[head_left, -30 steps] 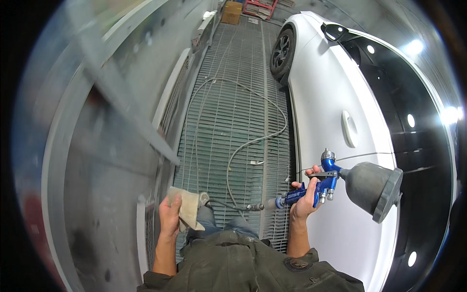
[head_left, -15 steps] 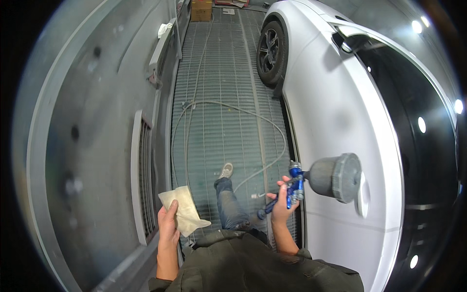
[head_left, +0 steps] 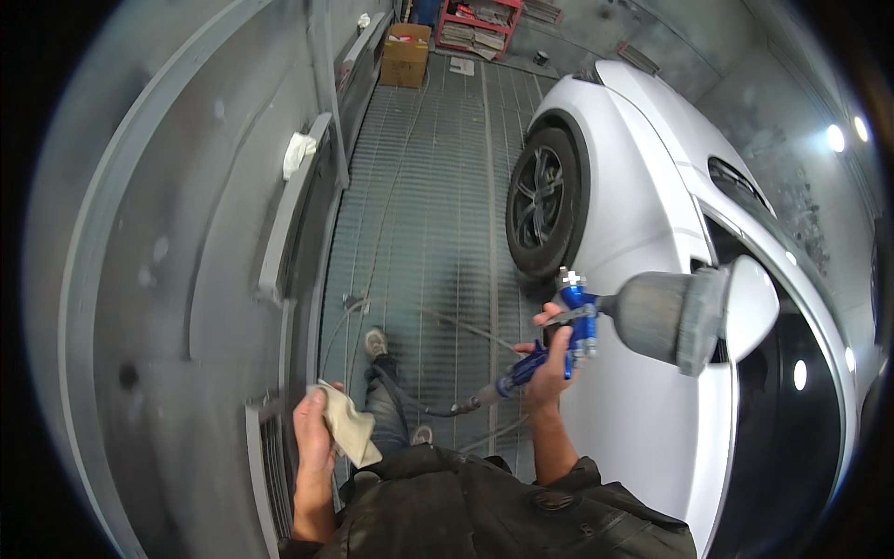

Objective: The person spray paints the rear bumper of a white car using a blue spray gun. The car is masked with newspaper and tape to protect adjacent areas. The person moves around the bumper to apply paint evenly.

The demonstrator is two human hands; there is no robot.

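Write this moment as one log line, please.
left hand: holds pale cloth; right hand: holds blue spray gun with grey cup; right side: white car; ahead: cardboard box

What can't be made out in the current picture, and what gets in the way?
- Contents of the spray gun's cup: head view, hidden by its walls and lid.
- Far side of the left hand: head view, partly behind the cloth.
- Rear of the car: head view, cut off by the lower edge.
- What the red rack holds: head view, too small to tell exactly.
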